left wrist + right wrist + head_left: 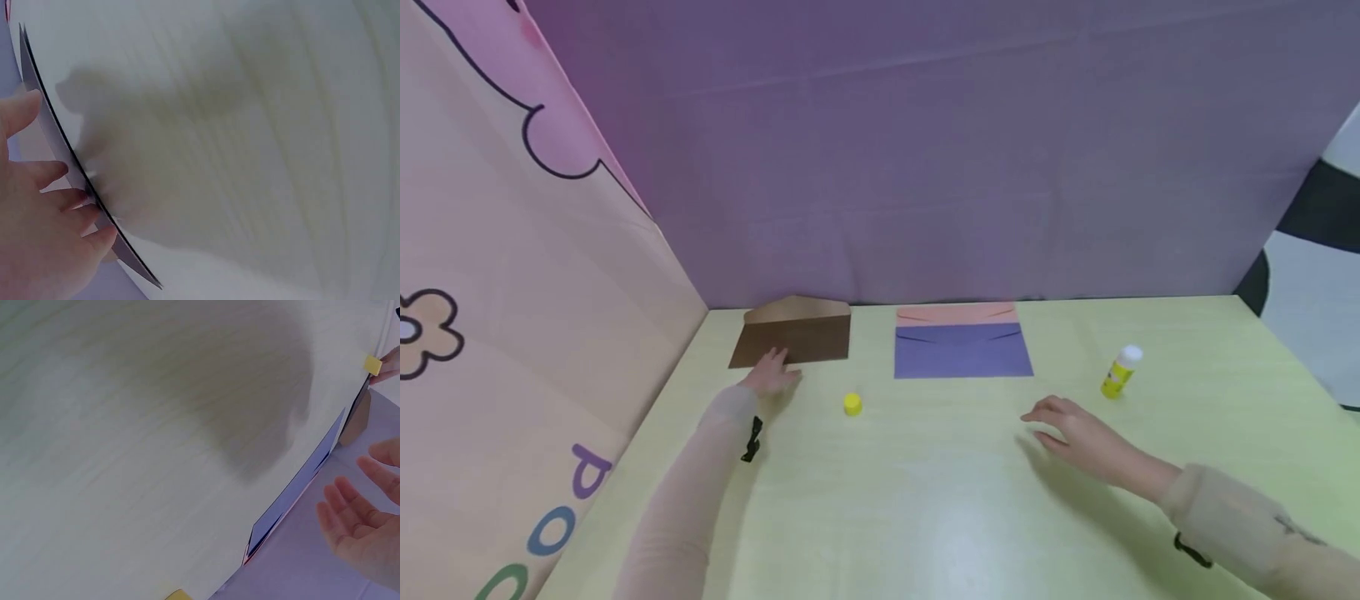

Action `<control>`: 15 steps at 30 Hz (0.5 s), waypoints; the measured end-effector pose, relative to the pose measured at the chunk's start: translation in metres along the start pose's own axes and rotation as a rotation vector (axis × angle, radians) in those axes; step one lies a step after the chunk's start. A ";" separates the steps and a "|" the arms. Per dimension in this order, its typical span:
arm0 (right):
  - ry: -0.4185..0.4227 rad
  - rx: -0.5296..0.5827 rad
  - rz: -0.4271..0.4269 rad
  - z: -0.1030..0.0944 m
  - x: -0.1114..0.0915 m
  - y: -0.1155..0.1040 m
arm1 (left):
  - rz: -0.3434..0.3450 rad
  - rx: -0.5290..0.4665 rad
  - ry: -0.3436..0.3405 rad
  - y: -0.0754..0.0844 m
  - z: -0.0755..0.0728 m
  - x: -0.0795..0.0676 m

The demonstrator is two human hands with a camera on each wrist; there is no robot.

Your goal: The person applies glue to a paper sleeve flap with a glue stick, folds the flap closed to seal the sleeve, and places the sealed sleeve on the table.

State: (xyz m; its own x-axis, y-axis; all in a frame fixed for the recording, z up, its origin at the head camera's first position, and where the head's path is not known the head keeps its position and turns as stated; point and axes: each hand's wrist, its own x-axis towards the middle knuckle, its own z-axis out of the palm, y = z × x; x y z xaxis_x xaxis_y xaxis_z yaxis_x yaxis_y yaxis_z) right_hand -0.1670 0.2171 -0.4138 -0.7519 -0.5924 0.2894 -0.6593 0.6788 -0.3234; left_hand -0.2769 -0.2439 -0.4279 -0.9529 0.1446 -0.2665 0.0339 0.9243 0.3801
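Observation:
My left hand (771,373) lies at the front edge of a brown envelope (801,337), whose flap stands raised at the back. In the left wrist view its fingers are spread over the envelope (56,134), seen almost edge-on. My right hand (1071,433) hovers above the table with loosely bent fingers and holds nothing. To its upper right a yellow glue stick (1118,375) with a white end stands on the table. Between the hands, nearer the left one, sits a small yellow cap (852,404).
A purple envelope (962,352) overlaps a pink envelope (957,313) at the back of the pale wooden table (925,483). A purple cloth backdrop (955,167) rises behind the rear edge, and a printed cloth (550,333) borders the left side.

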 end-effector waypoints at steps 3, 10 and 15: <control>-0.009 0.000 0.014 0.001 -0.003 0.001 | -0.029 0.042 -0.028 0.000 0.002 -0.001; -0.007 0.016 0.037 0.000 -0.008 0.000 | -0.038 0.152 -0.046 0.006 0.002 -0.003; -0.016 0.036 0.044 -0.001 -0.010 -0.002 | -0.016 0.176 -0.060 0.012 0.003 -0.005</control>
State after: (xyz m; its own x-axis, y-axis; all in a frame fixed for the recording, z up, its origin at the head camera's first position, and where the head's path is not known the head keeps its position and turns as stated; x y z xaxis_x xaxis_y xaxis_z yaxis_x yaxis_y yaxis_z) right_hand -0.1585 0.2225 -0.4151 -0.7796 -0.5696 0.2602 -0.6255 0.6880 -0.3680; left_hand -0.2705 -0.2323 -0.4245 -0.9342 0.1452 -0.3258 0.0762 0.9735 0.2156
